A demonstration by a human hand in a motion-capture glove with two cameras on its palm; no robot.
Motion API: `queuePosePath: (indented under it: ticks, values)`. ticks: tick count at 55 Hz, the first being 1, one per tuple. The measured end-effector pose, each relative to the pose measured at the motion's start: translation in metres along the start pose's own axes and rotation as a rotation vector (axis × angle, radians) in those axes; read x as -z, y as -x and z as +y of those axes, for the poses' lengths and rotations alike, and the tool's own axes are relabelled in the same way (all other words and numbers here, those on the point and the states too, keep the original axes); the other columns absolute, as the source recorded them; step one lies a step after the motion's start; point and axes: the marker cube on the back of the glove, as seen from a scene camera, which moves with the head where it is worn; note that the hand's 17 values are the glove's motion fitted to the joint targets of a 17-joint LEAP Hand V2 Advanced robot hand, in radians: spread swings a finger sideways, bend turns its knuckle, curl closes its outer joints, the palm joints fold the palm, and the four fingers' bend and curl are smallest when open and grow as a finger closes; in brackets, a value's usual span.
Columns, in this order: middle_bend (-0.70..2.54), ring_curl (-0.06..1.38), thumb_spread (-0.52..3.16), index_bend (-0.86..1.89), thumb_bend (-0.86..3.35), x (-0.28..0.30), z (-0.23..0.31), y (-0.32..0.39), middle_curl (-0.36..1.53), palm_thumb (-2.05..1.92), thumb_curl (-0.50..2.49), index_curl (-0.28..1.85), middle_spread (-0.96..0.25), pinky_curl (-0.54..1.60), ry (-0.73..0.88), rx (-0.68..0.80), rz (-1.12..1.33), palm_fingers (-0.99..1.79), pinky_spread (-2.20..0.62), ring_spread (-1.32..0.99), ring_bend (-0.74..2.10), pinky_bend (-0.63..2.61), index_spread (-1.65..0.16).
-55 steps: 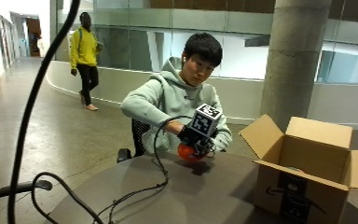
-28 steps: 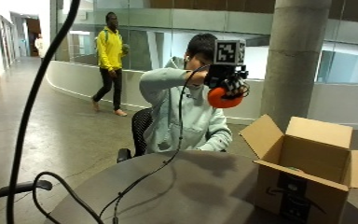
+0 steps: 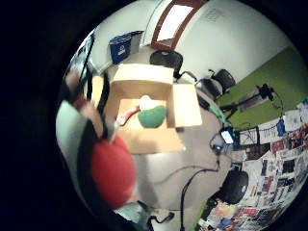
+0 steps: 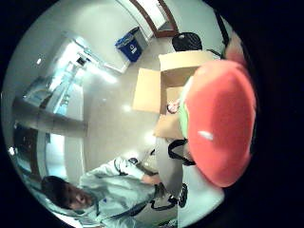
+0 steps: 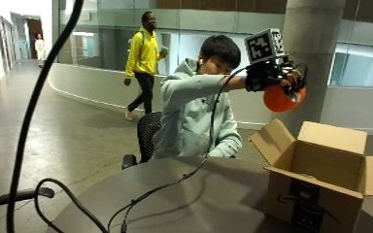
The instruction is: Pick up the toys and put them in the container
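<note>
A seated person holds an orange-red round toy (image 5: 282,98) high in the air with the gloved right hand (image 5: 270,76), fingers curled round it. The toy hangs above and just left of the open cardboard box (image 5: 322,170) on the round table (image 5: 199,199). In the thumb side palm view the orange toy (image 4: 221,121) fills much of the picture, close to the palm. The little finger side palm view looks down into the box (image 3: 147,103), where a green toy (image 3: 152,116) and a white toy (image 3: 147,101) lie; the orange toy (image 3: 113,171) shows by the hand.
The box's flaps (image 5: 276,141) stand open toward the person. A black cable (image 5: 174,184) trails from the glove across the grey tabletop. A black office chair (image 5: 146,133) is behind the person. A dark stand (image 5: 12,199) rises at the near left.
The hand lifted the orange toy off the table, raised it to head height, and has carried it right, toward the space over the box.
</note>
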Motion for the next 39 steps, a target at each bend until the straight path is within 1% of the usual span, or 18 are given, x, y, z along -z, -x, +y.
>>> queuePosePath:
  ticks: [1, 2, 3, 4, 5, 6, 7, 10, 15, 19, 29, 39]
  values:
    - [1.02, 0.71, 0.33, 0.50, 0.05, -0.002, 0.001, 0.001, 0.91, 0.69, 1.05, 1.07, -0.31, 0.60, -0.012, 0.079, -0.016, 0.50, -0.35, -0.38, 1.37, 1.28, -0.46]
    - [1.02, 0.72, 0.34, 0.49, 0.05, -0.003, 0.002, 0.001, 0.92, 0.69, 1.05, 1.08, -0.31, 0.61, -0.023, 0.132, -0.028, 0.49, -0.35, -0.38, 1.38, 1.29, -0.46]
    - [0.96, 0.71, 0.38, 0.42, 0.05, -0.006, 0.000, -0.001, 0.90, 0.69, 1.05, 1.05, -0.31, 0.61, -0.030, 0.125, -0.027, 0.39, -0.34, -0.37, 1.36, 1.30, -0.45]
    - [0.90, 0.71, 0.45, 0.38, 0.04, -0.009, -0.004, -0.004, 0.88, 0.68, 1.04, 1.04, -0.30, 0.59, -0.034, 0.059, -0.013, 0.24, -0.32, -0.37, 1.36, 1.25, -0.44]
    - [0.81, 0.68, 0.57, 0.36, 0.01, -0.012, -0.009, -0.008, 0.85, 0.60, 1.01, 1.02, -0.28, 0.58, -0.033, -0.033, 0.007, -0.06, -0.28, -0.35, 1.26, 1.19, -0.43]
    - [0.77, 0.69, 0.62, 0.34, -0.01, -0.015, -0.013, -0.011, 0.84, 0.58, 0.99, 1.01, -0.27, 0.61, -0.030, -0.113, 0.022, -0.15, -0.26, -0.33, 1.22, 1.20, -0.42]
    - [0.69, 0.66, 0.68, 0.30, -0.05, -0.018, -0.016, -0.013, 0.80, 0.52, 0.95, 0.97, -0.25, 0.60, -0.025, -0.163, 0.031, -0.31, -0.22, -0.31, 1.12, 1.20, -0.41]
    - [0.44, 0.56, 0.79, 0.11, -0.11, -0.022, -0.019, -0.015, 0.70, 0.36, 0.86, 0.85, -0.17, 0.53, -0.015, -0.204, 0.026, -0.63, -0.15, -0.23, 0.82, 1.18, -0.38]
    - [0.21, 0.45, 0.91, 0.02, -0.09, -0.024, -0.018, -0.017, 0.60, 0.19, 0.74, 0.69, -0.08, 0.47, -0.011, -0.212, -0.003, -0.59, -0.07, -0.14, 0.54, 1.07, -0.33]
    - [0.12, 0.39, 0.97, 0.00, -0.07, -0.022, -0.015, -0.018, 0.53, 0.12, 0.67, 0.59, -0.04, 0.43, 0.006, -0.215, -0.023, -0.52, -0.03, -0.09, 0.42, 0.99, -0.29]
    - [0.09, 0.34, 1.04, 0.02, -0.03, -0.010, -0.002, -0.024, 0.42, 0.05, 0.55, 0.40, 0.01, 0.38, 0.010, -0.207, -0.028, -0.42, 0.01, -0.04, 0.26, 0.87, -0.26]
    - [0.09, 0.33, 1.08, 0.05, -0.02, -0.002, 0.025, -0.037, 0.33, 0.05, 0.47, 0.30, 0.02, 0.36, 0.005, -0.208, -0.017, -0.35, 0.03, -0.02, 0.19, 0.81, -0.24]
